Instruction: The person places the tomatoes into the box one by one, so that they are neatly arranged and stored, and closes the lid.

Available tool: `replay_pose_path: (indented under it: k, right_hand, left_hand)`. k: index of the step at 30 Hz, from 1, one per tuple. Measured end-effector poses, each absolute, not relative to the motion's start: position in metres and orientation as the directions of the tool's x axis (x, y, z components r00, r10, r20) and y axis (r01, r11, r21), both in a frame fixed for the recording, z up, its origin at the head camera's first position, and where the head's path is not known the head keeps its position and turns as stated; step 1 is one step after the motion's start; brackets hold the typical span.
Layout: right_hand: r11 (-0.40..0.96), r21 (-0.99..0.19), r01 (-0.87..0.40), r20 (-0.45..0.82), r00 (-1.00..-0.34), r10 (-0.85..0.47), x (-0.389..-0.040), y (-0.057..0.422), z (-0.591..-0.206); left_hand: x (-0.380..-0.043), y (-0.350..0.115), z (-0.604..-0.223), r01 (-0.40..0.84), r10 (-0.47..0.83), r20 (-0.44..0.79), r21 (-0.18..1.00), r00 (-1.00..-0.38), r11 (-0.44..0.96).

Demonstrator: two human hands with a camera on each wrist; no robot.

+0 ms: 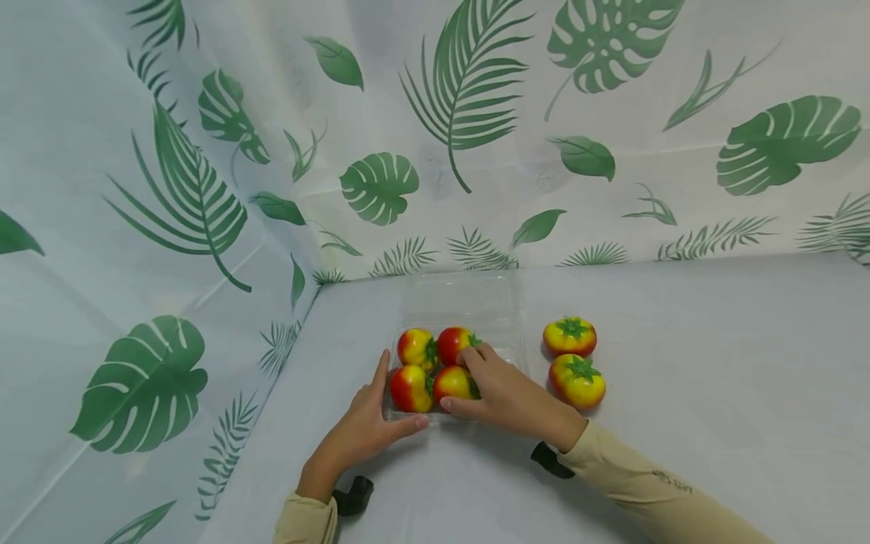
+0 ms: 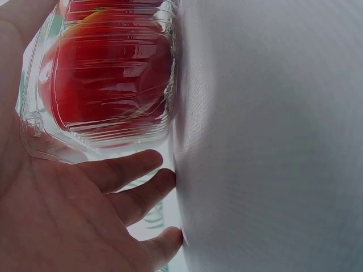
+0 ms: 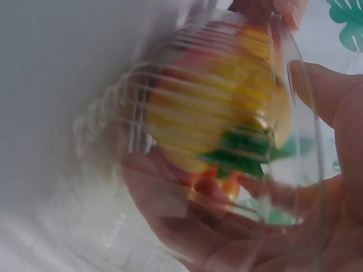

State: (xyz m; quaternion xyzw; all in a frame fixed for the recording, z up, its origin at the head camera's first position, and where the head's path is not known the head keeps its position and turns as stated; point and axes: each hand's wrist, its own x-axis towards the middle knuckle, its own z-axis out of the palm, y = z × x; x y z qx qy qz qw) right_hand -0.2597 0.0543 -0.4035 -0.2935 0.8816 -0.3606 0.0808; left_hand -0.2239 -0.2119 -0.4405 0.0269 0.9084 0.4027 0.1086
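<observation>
A clear plastic clamshell box [image 1: 511, 355] holds several red and yellow toy tomatoes with green leafy tops. My right hand [image 1: 506, 393] reaches in from the right and grips the front right tomato [image 1: 451, 382], thumb at its front and fingers curled behind it. Through the clear wall in the right wrist view, this tomato [image 3: 210, 107] shows between thumb and fingers. My left hand [image 1: 370, 423] steadies the front left corner of the box, its thumb along the front edge and fingers straight up the left side. Beside that palm, a red tomato [image 2: 113, 79] shows through the ribbed wall.
Two more toy tomatoes, a rear one [image 1: 569, 336] and a front one [image 1: 577, 381], sit right of the box on the white table [image 1: 714, 378]. The box's clear lid [image 1: 462, 295] lies folded back. A leaf-print curtain [image 1: 476, 189] hangs behind the table and along the left.
</observation>
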Motion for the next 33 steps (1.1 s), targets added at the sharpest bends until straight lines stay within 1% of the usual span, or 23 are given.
replay_pose_path:
  k: [6,12,17,27,33]
  right_hand:
    - [0.622,-0.635,-0.458,0.075,-0.838,-0.540,-0.261,0.059,-0.393]
    - [0.616,-0.623,-0.482,0.158,-0.849,-0.505,-0.261,0.069,-0.384]
    - [0.600,-0.611,-0.517,0.209,-0.836,-0.508,-0.263,0.079,-0.374]
    - [0.607,-0.613,-0.506,0.169,-0.835,-0.524,-0.274,0.113,-0.352]
    - [0.629,-0.613,-0.478,0.135,-0.848,-0.512,-0.284,0.135,-0.344]
  left_hand:
    - [-0.223,-0.212,-0.438,-0.039,0.142,-0.180,0.740,-0.973,0.672]
    - [-0.222,-0.211,-0.437,-0.031,0.148,-0.177,0.738,-0.973,0.674]
    - [-0.222,-0.211,-0.438,-0.024,0.151,-0.174,0.729,-0.973,0.684]
    - [-0.222,-0.211,-0.439,-0.045,0.141,-0.190,0.734,-0.972,0.678]
    - [-0.222,-0.211,-0.439,-0.046,0.139,-0.191,0.731,-0.972,0.681]
